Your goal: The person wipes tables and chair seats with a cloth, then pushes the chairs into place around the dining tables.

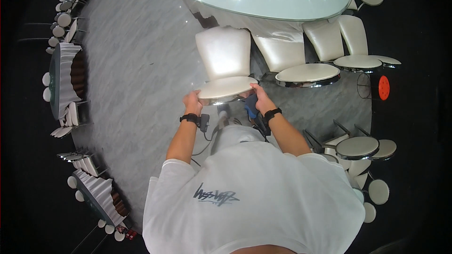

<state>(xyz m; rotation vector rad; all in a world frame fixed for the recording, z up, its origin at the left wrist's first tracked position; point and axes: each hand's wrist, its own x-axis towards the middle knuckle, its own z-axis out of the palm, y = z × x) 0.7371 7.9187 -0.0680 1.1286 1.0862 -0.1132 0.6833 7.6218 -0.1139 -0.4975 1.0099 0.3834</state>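
Note:
A white padded chair with a chrome-rimmed round backrest (228,88) stands in front of me, its pale seat (223,54) pointing toward the round table. My left hand (192,102) is closed around the backrest's left edge. At the right edge of the same backrest, my right hand (262,99) has its fingers curled over the rim. Just below the right hand is a blue and black object (251,107) that I cannot make out. Black bands circle both wrists, and a small black box with a cable hangs beside the left one.
The large round table (263,7) has a pale green glass top and a silvery cloth. Similar chairs (307,73) line its near side to the right. More chairs (358,147) stand at lower right, near a red round stool (384,88). Cloth-covered tables (70,73) are along the left.

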